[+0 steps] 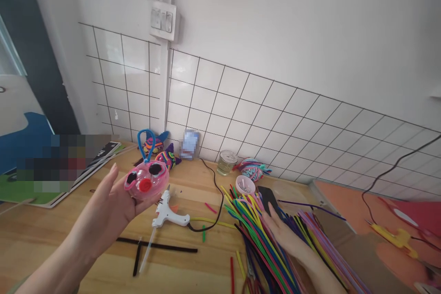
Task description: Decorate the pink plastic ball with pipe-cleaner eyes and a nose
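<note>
My left hand (113, 197), palm up with the thumb raised, holds a clear pink bauble (147, 180). The bauble has two black pipe-cleaner eyes, a red round nose and a blue pipe-cleaner loop (146, 140) on top. My right hand (280, 227) lies with outstretched fingers against a bundle of colourful pipe cleaners (255, 225). Just right of the bauble, a white hot glue gun (168, 211) rests on the wooden table with a glue stick showing at its back. Partly covered by the bundle are scissors (253, 280) near the bottom edge.
Against the tiled wall stand patterned yarn-wrapped fish (167, 158), a glass jar (226, 162) and another yarn fish (253, 169). A small pink bowl (245, 185) holds tiny pieces. Black strips (165, 245) lie in front. At right is a yellow glue gun (392, 239); its cord runs up the wall.
</note>
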